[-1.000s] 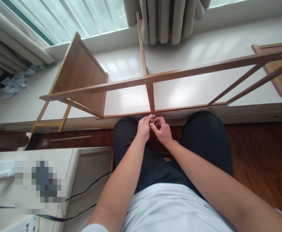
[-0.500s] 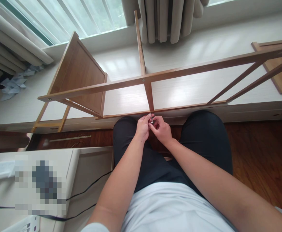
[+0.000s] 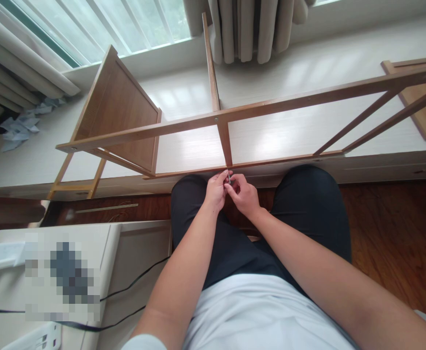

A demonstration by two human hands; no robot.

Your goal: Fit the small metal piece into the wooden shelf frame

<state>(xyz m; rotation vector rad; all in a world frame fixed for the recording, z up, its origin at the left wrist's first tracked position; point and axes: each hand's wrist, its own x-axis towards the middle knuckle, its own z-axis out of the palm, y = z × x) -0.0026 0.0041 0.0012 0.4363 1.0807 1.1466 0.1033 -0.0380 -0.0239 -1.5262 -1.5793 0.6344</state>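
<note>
A wooden shelf frame [image 3: 271, 104] lies on its side across a white window ledge [image 3: 300, 73], with one shelf panel [image 3: 120, 114] fitted at its left end. My left hand [image 3: 215, 190] and my right hand [image 3: 244, 194] meet at the near rail, just below the middle crosspiece [image 3: 225, 143]. Both pinch a small metal hex key [image 3: 229, 177] that stands against the rail's underside. My knees in dark trousers sit under the frame.
A loose wooden panel [image 3: 422, 104] lies on the ledge at the far right. Curtains [image 3: 249, 29] hang at the window. Crumpled paper [image 3: 19, 126] lies at the left. A white cabinet [image 3: 125, 253] with black cables stands at my left, over a dark wooden floor.
The hex key has turned between my fingers from a sideways tilt to nearly upright. My hands have shifted slightly up toward the rail.
</note>
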